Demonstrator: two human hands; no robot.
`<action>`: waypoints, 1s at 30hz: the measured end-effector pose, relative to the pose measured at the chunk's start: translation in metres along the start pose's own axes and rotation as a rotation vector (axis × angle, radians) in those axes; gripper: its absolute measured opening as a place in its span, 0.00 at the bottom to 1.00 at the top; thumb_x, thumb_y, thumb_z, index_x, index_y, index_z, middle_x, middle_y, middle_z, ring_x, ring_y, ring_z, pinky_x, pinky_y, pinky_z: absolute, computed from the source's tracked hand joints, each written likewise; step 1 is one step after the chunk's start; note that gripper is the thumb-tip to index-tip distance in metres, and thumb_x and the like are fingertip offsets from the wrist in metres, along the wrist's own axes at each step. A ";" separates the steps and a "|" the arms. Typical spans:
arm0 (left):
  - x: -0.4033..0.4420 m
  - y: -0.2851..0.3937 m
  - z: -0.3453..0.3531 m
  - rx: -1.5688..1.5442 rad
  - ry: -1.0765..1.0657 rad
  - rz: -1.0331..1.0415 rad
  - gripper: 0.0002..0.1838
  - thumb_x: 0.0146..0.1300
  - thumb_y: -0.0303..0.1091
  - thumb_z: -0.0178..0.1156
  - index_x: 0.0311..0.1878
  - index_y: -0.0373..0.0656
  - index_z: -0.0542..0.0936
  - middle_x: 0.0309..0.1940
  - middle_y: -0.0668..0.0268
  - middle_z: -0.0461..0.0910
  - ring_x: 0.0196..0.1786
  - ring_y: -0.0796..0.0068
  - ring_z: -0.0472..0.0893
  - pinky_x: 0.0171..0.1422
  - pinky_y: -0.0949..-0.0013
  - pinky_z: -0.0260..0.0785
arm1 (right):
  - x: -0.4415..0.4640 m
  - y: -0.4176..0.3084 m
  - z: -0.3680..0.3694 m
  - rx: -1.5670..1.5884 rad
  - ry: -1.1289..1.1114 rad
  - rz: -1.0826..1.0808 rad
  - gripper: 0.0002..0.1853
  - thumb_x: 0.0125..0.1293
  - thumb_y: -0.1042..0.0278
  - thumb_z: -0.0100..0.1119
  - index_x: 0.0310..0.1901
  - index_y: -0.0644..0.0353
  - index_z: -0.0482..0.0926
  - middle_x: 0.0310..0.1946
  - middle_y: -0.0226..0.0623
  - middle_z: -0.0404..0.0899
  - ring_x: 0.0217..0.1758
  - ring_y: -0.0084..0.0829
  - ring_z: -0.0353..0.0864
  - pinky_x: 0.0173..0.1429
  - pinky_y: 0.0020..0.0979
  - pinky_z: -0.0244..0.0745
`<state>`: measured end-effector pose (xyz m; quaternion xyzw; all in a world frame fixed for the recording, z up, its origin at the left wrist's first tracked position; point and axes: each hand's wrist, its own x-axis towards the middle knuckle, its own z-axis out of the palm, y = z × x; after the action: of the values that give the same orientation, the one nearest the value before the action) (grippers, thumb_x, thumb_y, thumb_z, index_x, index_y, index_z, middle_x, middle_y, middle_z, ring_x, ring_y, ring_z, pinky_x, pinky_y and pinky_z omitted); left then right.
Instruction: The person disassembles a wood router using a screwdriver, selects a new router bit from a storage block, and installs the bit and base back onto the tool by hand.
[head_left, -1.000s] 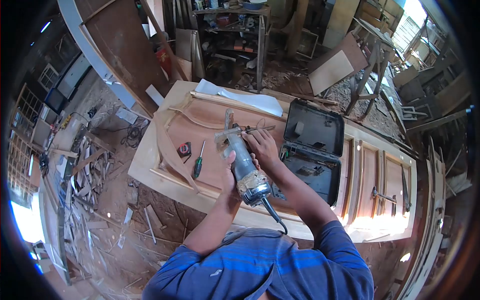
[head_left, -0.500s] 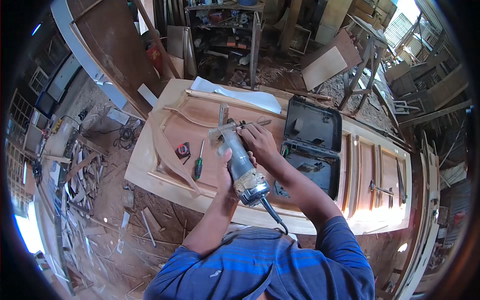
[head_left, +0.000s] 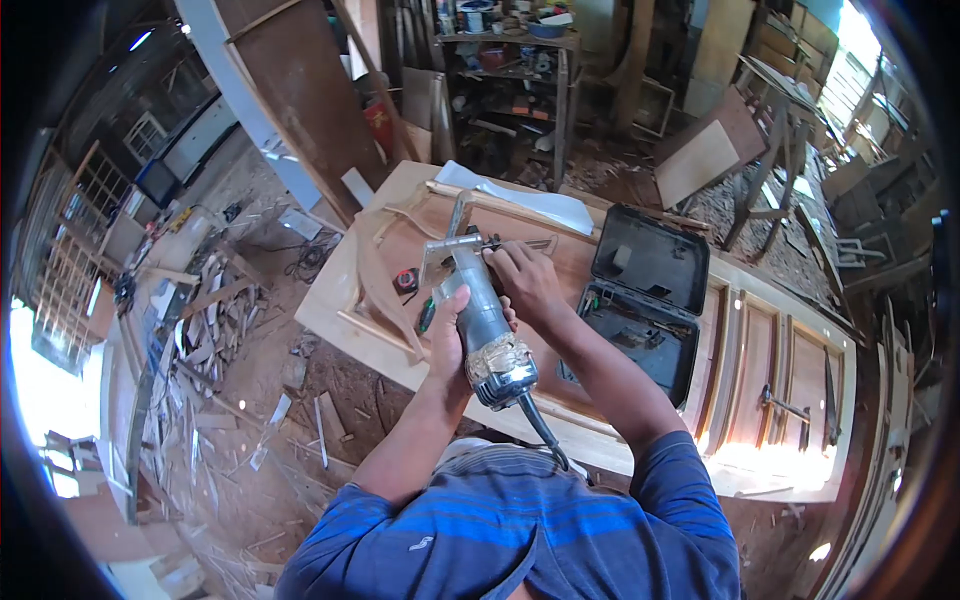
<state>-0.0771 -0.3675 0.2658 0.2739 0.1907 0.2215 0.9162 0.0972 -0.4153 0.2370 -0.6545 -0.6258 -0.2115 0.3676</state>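
A corded trim router (head_left: pixel 486 312), with tape wrapped round its lower body and a clear base at its far end, is held up over a panelled wooden door (head_left: pixel 335 290). My left hand (head_left: pixel 452 335) is closed round the router's body from the left side. At the base end, my right hand (head_left: pixel 524 280) has its fingers bent against the side fittings; the exact part they pinch is hidden. Metal guide bars stick out from the base. Left of the router, a tape measure (head_left: pixel 405 281) and a green-handled screwdriver (head_left: pixel 427 316) lie on the door, the screwdriver partly covered.
An open black tool case (head_left: pixel 640 330) lies on the door to the right. Beyond it are a hammer (head_left: pixel 785 402) and a handsaw (head_left: pixel 831 395). A curved wooden piece (head_left: pixel 385 290) rests at the left. Wood scraps (head_left: pixel 205 340) litter the floor; a cluttered shelf (head_left: pixel 510 45) stands behind.
The view has swung, so the door and workshop sit farther right and lower. The router now covers more of the screwdriver. Both hands keep nearly the same hold.
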 end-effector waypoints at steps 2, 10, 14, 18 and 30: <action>-0.016 0.002 0.008 0.056 0.013 0.030 0.38 0.70 0.57 0.67 0.65 0.32 0.70 0.47 0.52 0.84 0.44 0.60 0.89 0.50 0.57 0.88 | 0.003 -0.013 -0.012 0.032 0.020 -0.004 0.21 0.63 0.68 0.66 0.58 0.61 0.78 0.47 0.44 0.81 0.51 0.46 0.85 0.53 0.42 0.84; -0.084 0.004 0.022 0.197 0.038 0.165 0.37 0.69 0.59 0.66 0.64 0.33 0.73 0.47 0.54 0.84 0.45 0.61 0.88 0.52 0.57 0.87 | 0.005 -0.057 -0.027 0.138 0.137 -0.106 0.19 0.63 0.73 0.70 0.56 0.60 0.83 0.48 0.42 0.84 0.51 0.44 0.87 0.48 0.41 0.85; -0.108 0.009 0.027 0.254 0.060 0.224 0.39 0.69 0.60 0.65 0.65 0.33 0.72 0.49 0.53 0.83 0.46 0.62 0.88 0.54 0.56 0.86 | 0.017 -0.078 -0.029 0.202 0.192 -0.127 0.18 0.60 0.74 0.72 0.52 0.60 0.82 0.47 0.41 0.84 0.51 0.43 0.86 0.48 0.41 0.85; -0.123 0.013 0.019 0.319 0.057 0.250 0.39 0.70 0.60 0.65 0.66 0.33 0.72 0.50 0.53 0.84 0.47 0.62 0.88 0.55 0.56 0.86 | 0.029 -0.108 -0.055 0.343 0.326 -0.215 0.13 0.59 0.77 0.68 0.47 0.62 0.82 0.41 0.41 0.80 0.44 0.45 0.83 0.44 0.43 0.81; -0.145 0.031 -0.006 0.361 0.112 0.338 0.37 0.67 0.57 0.67 0.65 0.34 0.74 0.49 0.54 0.84 0.47 0.63 0.88 0.54 0.56 0.85 | 0.037 -0.129 -0.006 0.431 0.381 -0.192 0.20 0.53 0.76 0.77 0.48 0.58 0.82 0.44 0.39 0.84 0.46 0.44 0.85 0.48 0.42 0.80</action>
<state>-0.2095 -0.4153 0.3125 0.4484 0.2293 0.3489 0.7903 -0.0232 -0.4020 0.2963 -0.4479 -0.6351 -0.2264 0.5872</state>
